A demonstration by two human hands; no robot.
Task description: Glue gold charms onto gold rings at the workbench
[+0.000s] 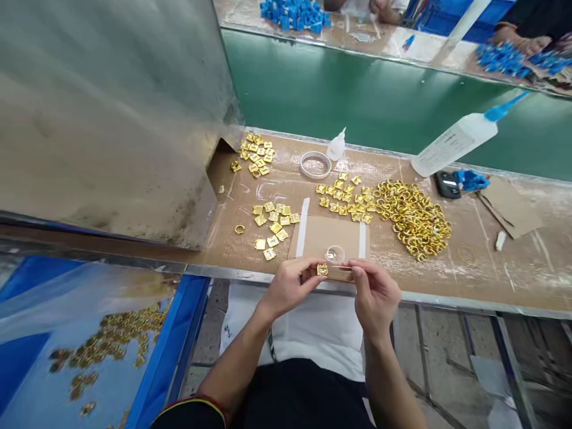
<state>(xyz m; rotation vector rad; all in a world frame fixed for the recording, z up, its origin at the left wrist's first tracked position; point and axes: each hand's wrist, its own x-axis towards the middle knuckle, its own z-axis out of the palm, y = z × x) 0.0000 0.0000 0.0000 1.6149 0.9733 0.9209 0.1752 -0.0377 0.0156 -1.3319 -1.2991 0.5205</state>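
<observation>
My left hand [292,282] pinches a small gold square ring piece [322,270] at the table's front edge. My right hand [376,292] is closed on a thin pointed stick [342,267], its tip pointing left at the piece. Just behind the stick sits a small clear round dish [335,254] on a cardboard pad [322,235] taped with white strips. Several gold square plates [276,227] lie to the left of the pad. Beyond the pad are gold square-topped pieces [343,195], and to the right a heap of gold rings [415,217].
A white tape roll [315,165] and small dropper bottle [336,145] stand at the back; a large blue-tipped bottle [456,145] leans right. A metal housing [107,119] blocks the left. Below it, a blue tray [163,351] holds gold pieces. Another person's hands [521,42] work across the green divider [357,89].
</observation>
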